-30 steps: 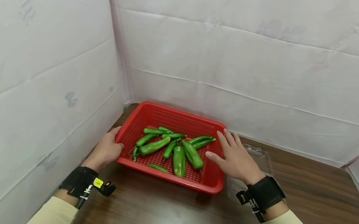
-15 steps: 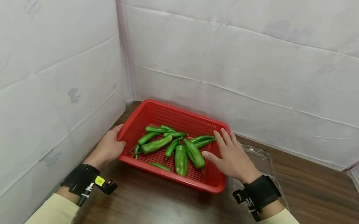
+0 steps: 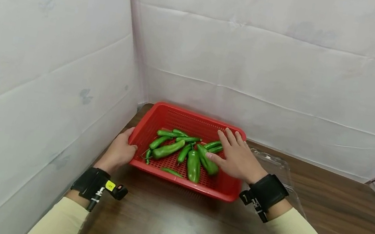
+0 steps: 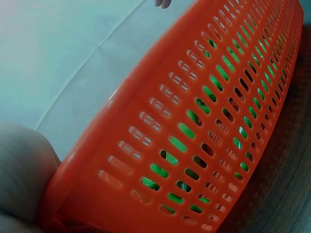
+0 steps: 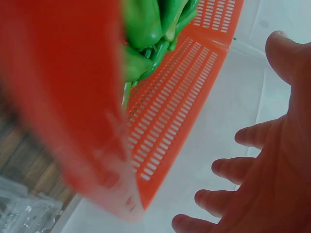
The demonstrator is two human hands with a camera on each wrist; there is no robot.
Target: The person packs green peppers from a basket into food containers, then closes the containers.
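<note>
Since 1 s ago the right hand point(image 3: 237, 160) has slid left, from the basket's right rim to over the peppers, thumb now at the big pepper point(image 3: 207, 161); whether it actually touches can't be told. Fingers are straight and spread, gripping nothing; the right wrist view shows the same, w/ open palm and splayed fingers point(image 5: 252, 136) beside the basket wall.

The left hand point(image 3: 119, 151) holds the red basket point(image 3: 180, 118) at its left rim, thumb hooked over the edge, fingers outside and mostly hidden. In the left wrist view only a bit of the hand shows, pressed against the slotted wall point(image 4: 194, 121).

The basket sits on the dark wood table point(image 3: 171, 224), near the back left corner by the white sheeted walls. The green peppers point(image 3: 182, 150) lie loose in its middle. A clear plastic container point(image 3: 275, 164) sits on the table just right of the basket, partly behind the right wrist.
</note>
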